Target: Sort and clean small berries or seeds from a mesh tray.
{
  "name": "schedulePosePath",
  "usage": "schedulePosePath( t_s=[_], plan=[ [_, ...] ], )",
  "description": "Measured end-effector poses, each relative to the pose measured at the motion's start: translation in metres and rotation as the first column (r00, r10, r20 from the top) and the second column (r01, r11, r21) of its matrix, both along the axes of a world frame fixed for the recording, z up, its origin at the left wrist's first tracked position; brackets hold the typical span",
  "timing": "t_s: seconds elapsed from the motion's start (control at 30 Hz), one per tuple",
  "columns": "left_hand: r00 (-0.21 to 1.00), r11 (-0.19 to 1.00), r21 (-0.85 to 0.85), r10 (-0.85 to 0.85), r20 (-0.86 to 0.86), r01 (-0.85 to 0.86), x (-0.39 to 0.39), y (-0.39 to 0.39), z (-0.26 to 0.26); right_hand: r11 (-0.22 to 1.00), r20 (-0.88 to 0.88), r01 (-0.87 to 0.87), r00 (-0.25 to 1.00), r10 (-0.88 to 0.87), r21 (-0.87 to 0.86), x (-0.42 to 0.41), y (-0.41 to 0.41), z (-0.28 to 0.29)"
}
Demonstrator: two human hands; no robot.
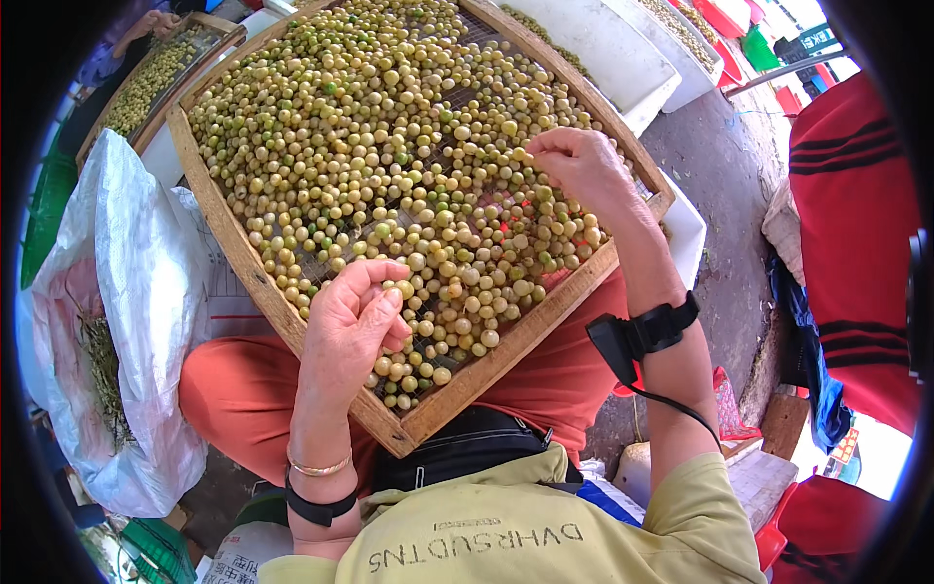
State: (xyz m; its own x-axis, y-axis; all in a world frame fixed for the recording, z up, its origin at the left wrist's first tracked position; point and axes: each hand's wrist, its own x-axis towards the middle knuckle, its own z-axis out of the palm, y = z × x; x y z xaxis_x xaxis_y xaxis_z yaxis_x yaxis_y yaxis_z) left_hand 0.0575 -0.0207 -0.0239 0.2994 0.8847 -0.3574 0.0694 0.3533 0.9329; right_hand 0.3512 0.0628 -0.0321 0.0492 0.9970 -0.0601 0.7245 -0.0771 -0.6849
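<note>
A wooden-framed mesh tray (511,343) rests tilted across the lap, spread with many small round yellow-green fruits (328,131). Over the tray's near left part is my left hand (350,314), its thumb and index finger closed around a small round fruit (403,290). My right hand (584,168) reaches to the tray's right side, fingers bent and fingertips together among the fruits. Whether anything is pinched there is hidden. Bare mesh shows in patches between the fruits.
On the left stands a white woven plastic sack (139,292) with dried stems inside. Another person's hand (157,23) is at a second fruit tray (157,80). White bins (598,44) stand beyond the tray. Red striped cloth (854,241) hangs at right.
</note>
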Motion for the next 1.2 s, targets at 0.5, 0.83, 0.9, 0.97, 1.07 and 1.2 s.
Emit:
schedulePosePath(
  t_s=[0.5,0.83,0.9,0.97,1.07,1.2],
  plan=[
    [0.987,0.994,0.026,-0.101,-0.122,0.105,0.027,0.019,-0.001,0.940,0.018,-0.340,0.940,0.339,0.015,-0.045,-0.009,0.015],
    [0.754,0.874,0.252,-0.176,-0.633,0.416,0.031,0.033,-0.018,0.964,0.395,-0.263,0.891,0.226,0.040,-0.067,0.018,-0.014],
    [0.775,0.877,0.258,-0.179,-0.607,0.404,0.026,0.029,-0.016,0.952,0.308,-0.307,0.907,0.286,0.021,-0.068,0.020,-0.010],
    [0.809,0.887,0.284,-0.149,-0.569,0.363,0.021,0.025,-0.018,0.926,0.266,-0.376,0.894,0.360,0.011,-0.072,0.019,-0.007],
    [0.862,0.899,0.309,-0.130,-0.490,0.312,0.025,0.024,-0.016,0.906,0.413,-0.403,0.808,0.420,-0.133,-0.084,0.020,-0.016],
    [0.860,0.902,0.299,-0.133,-0.492,0.311,0.020,0.022,-0.012,0.898,0.572,-0.323,0.693,0.439,-0.299,-0.120,0.023,-0.010]
  ],
)
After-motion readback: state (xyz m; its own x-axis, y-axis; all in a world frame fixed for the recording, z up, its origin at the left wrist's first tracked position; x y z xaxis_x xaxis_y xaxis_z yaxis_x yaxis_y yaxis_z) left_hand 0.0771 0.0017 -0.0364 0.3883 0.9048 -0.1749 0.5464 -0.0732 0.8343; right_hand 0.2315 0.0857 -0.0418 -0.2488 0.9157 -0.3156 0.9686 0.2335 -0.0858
